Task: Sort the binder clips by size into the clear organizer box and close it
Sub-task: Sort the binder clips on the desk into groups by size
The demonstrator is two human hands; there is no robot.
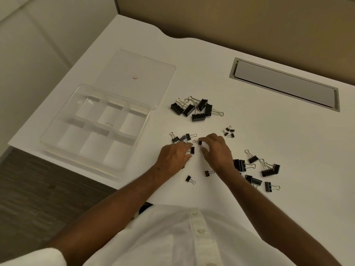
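Clear organizer box (57, 140) at 9 o'clock sits empty, lid (153, 73) off; binder clips (196, 109) unsorted on desk (249, 131); left hand (175, 156) and right hand (217, 148) each pinch a small clip.

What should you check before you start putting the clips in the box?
1. Organizer box open, its lid laid back flat: ok.
2. Compartments free of clips: ok; one holds a small ring-like thing.
3. Largest binder clips gathered in one pile: ok.
4. Tiny clips grouped apart: ok.
5. Clips near the right hand sorted: not ok, still scattered.
6. Left hand holding a clip: cannot tell.
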